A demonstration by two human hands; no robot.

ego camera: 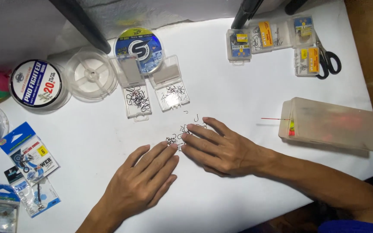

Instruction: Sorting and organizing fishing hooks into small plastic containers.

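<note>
- left hand (pixel 141 183): palm down on the white tabletop (pixel 238 95), fingers (pixel 162 155) straight and close together, tips touching the near edge of a loose pile of small dark fish hooks (pixel 182 133); nothing gripped.
- right hand (pixel 219 149): palm down, fingers (pixel 199 129) slightly spread, lying over the right part of the hook pile; nothing gripped.
- hook pile sits mid-tabletop, between the 2 sets of fingertips; 1 stray hook (pixel 196 118) lies just beyond it.
- 2 open clear hook boxes (pixel 152 88) behind the pile, side by side, each with dark hooks inside, lids tipped back.
- blue line spool (pixel 139 48) behind the boxes; clear empty spool (pixel 90 74) beside it; white-labelled spool (pixel 37 84) further left.
- far right corner: 4 small closed hook boxes (pixel 273 41), black-handled scissors (pixel 327 58) beside them.
- right edge: frosted flat plastic case (pixel 333 125), a thin red rod protruding at its left end.
- left edge: blue-carded tackle packets (pixel 29 155), partly overlapping.
</note>
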